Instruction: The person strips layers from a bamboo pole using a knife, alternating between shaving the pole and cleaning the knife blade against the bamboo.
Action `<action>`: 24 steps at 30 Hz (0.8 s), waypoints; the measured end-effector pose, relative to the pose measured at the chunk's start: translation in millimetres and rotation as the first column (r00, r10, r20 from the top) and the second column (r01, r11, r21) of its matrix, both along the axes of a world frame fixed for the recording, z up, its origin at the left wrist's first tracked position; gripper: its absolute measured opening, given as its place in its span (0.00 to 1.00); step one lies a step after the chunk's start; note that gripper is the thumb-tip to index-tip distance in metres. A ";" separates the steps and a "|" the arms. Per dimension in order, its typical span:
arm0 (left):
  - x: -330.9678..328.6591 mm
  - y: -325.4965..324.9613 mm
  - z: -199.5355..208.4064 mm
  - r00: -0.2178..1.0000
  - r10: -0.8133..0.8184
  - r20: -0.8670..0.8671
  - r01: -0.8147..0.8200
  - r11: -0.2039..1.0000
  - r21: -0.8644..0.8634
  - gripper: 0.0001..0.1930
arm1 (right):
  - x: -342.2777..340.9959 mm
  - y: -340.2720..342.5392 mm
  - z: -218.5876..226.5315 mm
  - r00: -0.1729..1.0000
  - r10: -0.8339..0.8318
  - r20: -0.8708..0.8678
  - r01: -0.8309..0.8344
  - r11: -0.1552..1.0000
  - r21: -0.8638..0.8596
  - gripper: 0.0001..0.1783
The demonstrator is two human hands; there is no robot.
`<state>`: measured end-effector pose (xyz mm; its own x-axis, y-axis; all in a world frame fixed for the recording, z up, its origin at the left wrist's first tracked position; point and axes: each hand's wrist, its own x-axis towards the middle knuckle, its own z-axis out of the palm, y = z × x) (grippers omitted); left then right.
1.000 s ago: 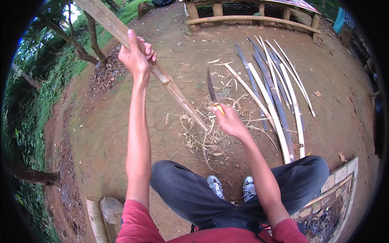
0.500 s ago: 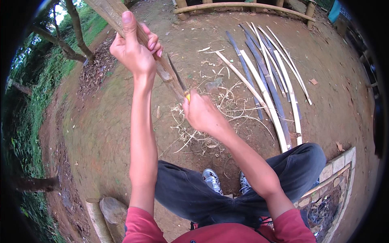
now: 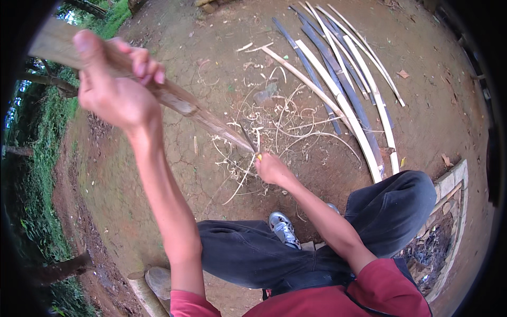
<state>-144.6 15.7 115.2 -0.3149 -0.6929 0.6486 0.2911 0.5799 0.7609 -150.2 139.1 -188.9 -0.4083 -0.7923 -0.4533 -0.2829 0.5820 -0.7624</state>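
My left hand [image 3: 120, 98], raised at the upper left, is wrapped round a long grey-brown piece of split wood or bamboo [image 3: 182, 103]. The piece slants from the upper left corner down toward the middle, its lower end close to my right hand [image 3: 274, 170]. That hand grips a knife [image 3: 247, 137] by its handle, of which a bit of yellow shows. The thin dark blade points up and away, lying against or right beside the lower end of the piece; exact contact cannot be made out. Curly pale shavings [image 3: 280, 142] lie on the ground beyond my right hand.
Several long bamboo strips [image 3: 364, 79], pale and dark, lie fanned out at the right. A brick-edged pit [image 3: 449, 177] is beside my right knee. At the lower left are a cut log [image 3: 141, 293] and a stone [image 3: 159, 282]. Green plants [image 3: 39, 201] border the left.
My left hand has moved left and a little down with the wood, which now slants more flatly. My right hand has moved down and slightly right with the knife. The view has shifted too.
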 end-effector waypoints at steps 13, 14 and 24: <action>43.2 -48.8 6.9 0.984 -0.135 0.115 0.132 0.991 0.031 0.14 | 0.9 -25.7 1.4 0.995 -0.016 0.101 0.026 0.995 -0.099 0.18; 46.0 -57.6 6.8 0.985 -0.145 0.097 0.144 0.989 0.027 0.12 | 7.4 -28.9 4.9 0.997 -0.065 0.029 0.068 0.991 -0.112 0.17; 42.5 -75.3 10.0 0.995 -0.002 0.103 0.002 1.000 -0.005 0.09 | 35.1 -4.3 -153.7 0.993 -0.119 -0.020 0.121 0.987 0.104 0.15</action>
